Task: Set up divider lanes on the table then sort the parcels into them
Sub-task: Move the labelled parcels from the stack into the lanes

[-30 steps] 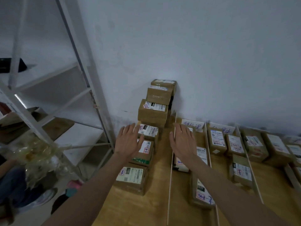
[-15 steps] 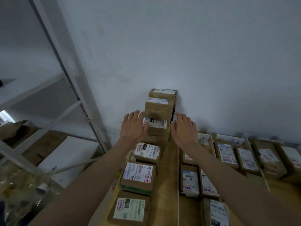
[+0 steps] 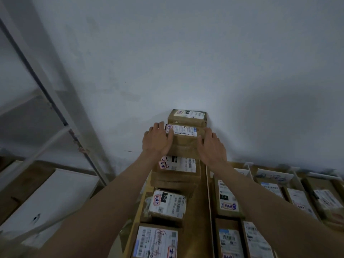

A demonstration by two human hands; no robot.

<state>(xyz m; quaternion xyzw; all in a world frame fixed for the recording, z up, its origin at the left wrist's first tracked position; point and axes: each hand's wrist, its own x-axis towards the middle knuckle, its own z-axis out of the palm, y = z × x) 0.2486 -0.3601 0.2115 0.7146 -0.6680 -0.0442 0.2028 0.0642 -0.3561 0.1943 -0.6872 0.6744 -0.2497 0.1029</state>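
1. Held parcel [image 3: 183, 139]: brown cardboard box wrapped in clear tape, white shipping label with barcodes on top, red handwritten mark at the label's left end. It sits second from the top of a stepped stack against the white wall [image 3: 186, 53], at the far end of the leftmost lane.
2. Left hand [image 3: 156, 141]: pressed against the parcel's left side, thumb lying over the label's edge, fingers [image 3: 158, 127] curved round the far corner.
3. Right hand [image 3: 212, 144]: on the parcel's right side, fingers bent round it; the box is gripped between both hands.
4. Top parcel [image 3: 187, 116]: similar brown box with a white label, just behind the held one, touching the wall.
5. Lower parcel [image 3: 176, 168]: wider taped box under the held one, white label with red writing.
6. Nearer parcels in the same lane: one with a black "070" patch [image 3: 167, 203], one with a large label [image 3: 156, 243] at the bottom edge.
7. Divider strip [image 3: 208, 202]: thin pale slat running toward the wall, separating this lane from the next on the wooden bench [image 3: 195, 220].
8. Right-hand lanes: more labelled parcels [image 3: 227, 200] lying flat, with further slats between them.
9. Metal shelving frame [image 3: 55, 108]: left of the bench, blurred.
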